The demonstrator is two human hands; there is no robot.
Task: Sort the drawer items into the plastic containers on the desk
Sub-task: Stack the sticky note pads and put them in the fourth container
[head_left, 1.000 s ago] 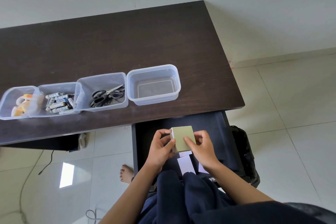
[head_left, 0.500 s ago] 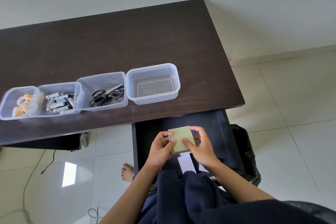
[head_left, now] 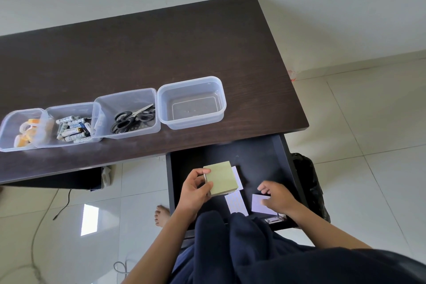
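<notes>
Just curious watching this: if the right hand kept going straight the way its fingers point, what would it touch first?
The right hand points leftward, low over the open drawer. It would probably meet the pale card under its fingertips first, though depth is unclear.

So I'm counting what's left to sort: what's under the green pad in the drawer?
A pale card pokes out from beneath the green pad, which the left hand holds. How far the card reaches, or whether anything else lies below, is hidden.
</notes>
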